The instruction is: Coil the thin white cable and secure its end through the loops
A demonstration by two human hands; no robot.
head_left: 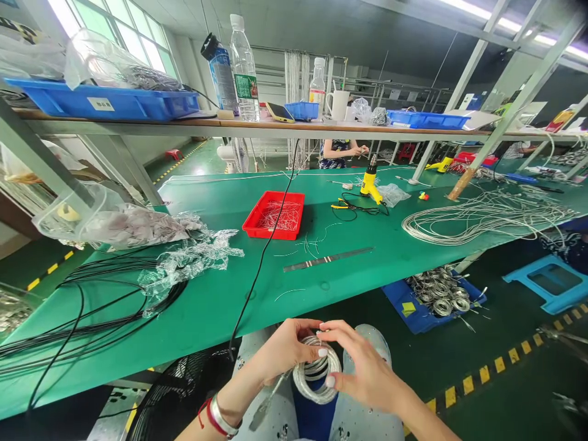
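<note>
Over my lap, below the near edge of the green table (pixel 220 300), both hands hold a small coil of silvery wire (pixel 316 375). My left hand (pixel 280 352) grips the coil's left side, fingers curled round it; a red and a silver bracelet circle that wrist. My right hand (pixel 362 364) pinches the coil's right side between thumb and fingers. A loose tail of the wire hangs down to the left of the coil.
On the table lie a red tray (pixel 274 215) of cut wires, a metal ruler (pixel 327 259), black cables (pixel 92 306), crumpled plastic bags (pixel 193 257), a yellow heat gun (pixel 370 180) and a large wire loop bundle (pixel 487 217). A blue bin (pixel 432 297) of coils stands on the floor. Another person sits across the table.
</note>
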